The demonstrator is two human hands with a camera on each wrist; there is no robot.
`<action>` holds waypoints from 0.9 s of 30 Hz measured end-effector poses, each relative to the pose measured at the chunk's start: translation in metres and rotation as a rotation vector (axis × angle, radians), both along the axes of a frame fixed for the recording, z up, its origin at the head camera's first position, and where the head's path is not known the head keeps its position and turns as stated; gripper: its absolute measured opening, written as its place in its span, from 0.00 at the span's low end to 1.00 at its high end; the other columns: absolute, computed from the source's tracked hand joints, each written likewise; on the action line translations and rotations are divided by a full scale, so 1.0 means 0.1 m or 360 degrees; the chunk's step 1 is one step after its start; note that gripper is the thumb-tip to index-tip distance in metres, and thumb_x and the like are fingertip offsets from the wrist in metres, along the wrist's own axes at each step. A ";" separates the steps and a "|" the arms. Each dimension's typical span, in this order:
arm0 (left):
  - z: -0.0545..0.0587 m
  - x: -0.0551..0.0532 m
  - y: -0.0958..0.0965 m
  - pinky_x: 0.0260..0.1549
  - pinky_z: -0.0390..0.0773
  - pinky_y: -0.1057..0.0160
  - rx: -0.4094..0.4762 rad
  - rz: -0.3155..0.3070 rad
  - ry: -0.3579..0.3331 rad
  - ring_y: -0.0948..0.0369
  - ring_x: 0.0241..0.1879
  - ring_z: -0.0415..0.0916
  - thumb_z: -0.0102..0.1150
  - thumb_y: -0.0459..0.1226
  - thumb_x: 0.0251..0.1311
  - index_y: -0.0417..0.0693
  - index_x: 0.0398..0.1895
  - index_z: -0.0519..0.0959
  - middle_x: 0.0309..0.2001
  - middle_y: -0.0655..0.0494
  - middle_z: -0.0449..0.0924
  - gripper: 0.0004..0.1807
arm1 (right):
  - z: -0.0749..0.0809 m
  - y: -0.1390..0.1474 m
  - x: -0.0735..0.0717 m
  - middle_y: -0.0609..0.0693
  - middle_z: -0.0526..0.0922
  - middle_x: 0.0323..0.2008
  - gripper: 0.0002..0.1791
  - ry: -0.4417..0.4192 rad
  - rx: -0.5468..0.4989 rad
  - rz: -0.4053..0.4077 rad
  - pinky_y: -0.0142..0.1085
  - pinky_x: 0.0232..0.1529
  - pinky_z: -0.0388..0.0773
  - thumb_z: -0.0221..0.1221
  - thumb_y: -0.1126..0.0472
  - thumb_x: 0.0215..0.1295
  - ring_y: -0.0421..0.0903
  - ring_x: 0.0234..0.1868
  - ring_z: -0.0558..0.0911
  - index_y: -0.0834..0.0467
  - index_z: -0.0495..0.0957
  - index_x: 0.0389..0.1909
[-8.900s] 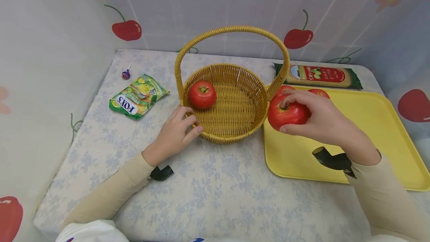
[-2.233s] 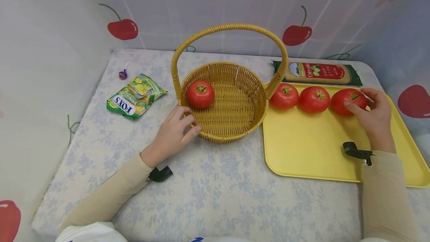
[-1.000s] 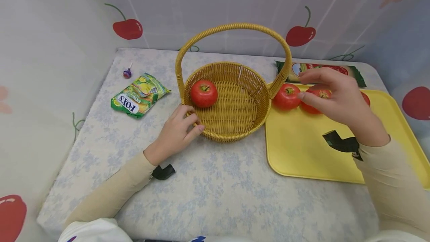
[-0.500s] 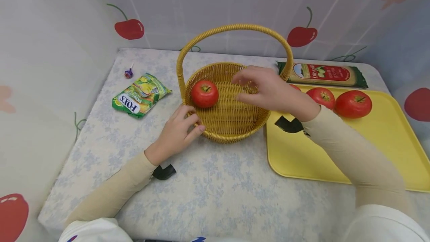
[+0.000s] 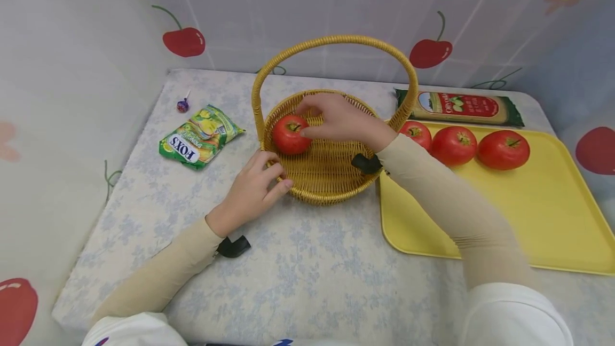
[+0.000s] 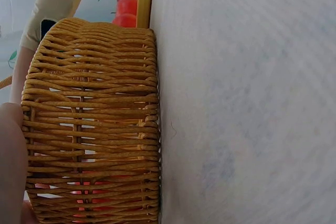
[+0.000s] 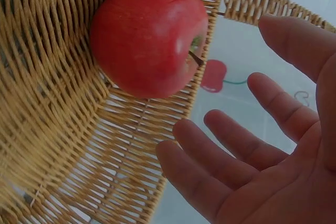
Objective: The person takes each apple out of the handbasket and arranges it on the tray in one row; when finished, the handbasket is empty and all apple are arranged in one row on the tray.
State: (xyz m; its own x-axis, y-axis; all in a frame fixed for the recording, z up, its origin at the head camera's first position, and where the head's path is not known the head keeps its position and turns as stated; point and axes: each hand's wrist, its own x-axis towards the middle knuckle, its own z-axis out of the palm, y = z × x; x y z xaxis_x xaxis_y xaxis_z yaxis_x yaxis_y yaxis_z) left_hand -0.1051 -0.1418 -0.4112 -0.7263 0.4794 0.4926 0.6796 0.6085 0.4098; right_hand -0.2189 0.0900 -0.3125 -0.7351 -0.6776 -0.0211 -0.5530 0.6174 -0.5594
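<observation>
My left hand grips the near-left rim of the yellow wicker basket, fingers curled over it; in the left wrist view the woven basket side stands close to that hand. One red apple sits inside at the left. My right hand reaches in under the tall handle, over the basket, with fingers spread around the apple's upper right. In the right wrist view its fingers are apart and hold nothing, and the apple with its stem lies against the wicker.
Right of the basket is a yellow tray with three red apples in a row along its far side. Behind it lies a pasta packet. On the left are a green FOX'S candy bag and a lollipop.
The apple my right hand held earlier now rests at the right of the tray. That hand has since moved left, empty, to the apple in the basket. My left hand stays on the rim.
</observation>
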 end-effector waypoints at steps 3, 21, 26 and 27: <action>0.00 0.00 0.00 0.43 0.77 0.51 -0.0003 0.0004 -0.0003 0.52 0.48 0.71 0.32 0.65 0.75 0.48 0.33 0.79 0.48 0.45 0.74 0.35 | -0.06 -0.08 -0.06 0.52 0.82 0.57 0.23 -0.0049 -0.0024 0.0005 0.48 0.60 0.75 0.68 0.54 0.64 0.53 0.58 0.79 0.57 0.78 0.58; 0.00 0.00 0.01 0.43 0.77 0.51 -0.0001 0.0009 0.0000 0.51 0.48 0.72 0.33 0.64 0.76 0.48 0.32 0.78 0.47 0.45 0.74 0.35 | -0.36 -0.16 -0.18 0.54 0.81 0.54 0.19 -0.0323 -0.0111 0.0015 0.43 0.53 0.74 0.70 0.57 0.61 0.49 0.49 0.76 0.57 0.79 0.51; 0.01 0.00 0.01 0.43 0.77 0.50 -0.0001 0.0010 -0.0005 0.50 0.48 0.72 0.33 0.64 0.76 0.47 0.32 0.79 0.47 0.45 0.75 0.35 | -0.42 -0.17 -0.21 0.54 0.79 0.53 0.19 -0.0397 -0.0164 0.0005 0.40 0.49 0.73 0.71 0.59 0.59 0.48 0.46 0.74 0.56 0.77 0.49; 0.01 0.00 0.01 0.43 0.77 0.50 -0.0002 0.0010 -0.0004 0.50 0.48 0.72 0.33 0.64 0.76 0.47 0.32 0.79 0.47 0.45 0.75 0.36 | -0.43 -0.17 -0.21 0.53 0.78 0.54 0.19 -0.0412 -0.0169 0.0000 0.40 0.49 0.73 0.72 0.60 0.59 0.48 0.47 0.75 0.56 0.76 0.48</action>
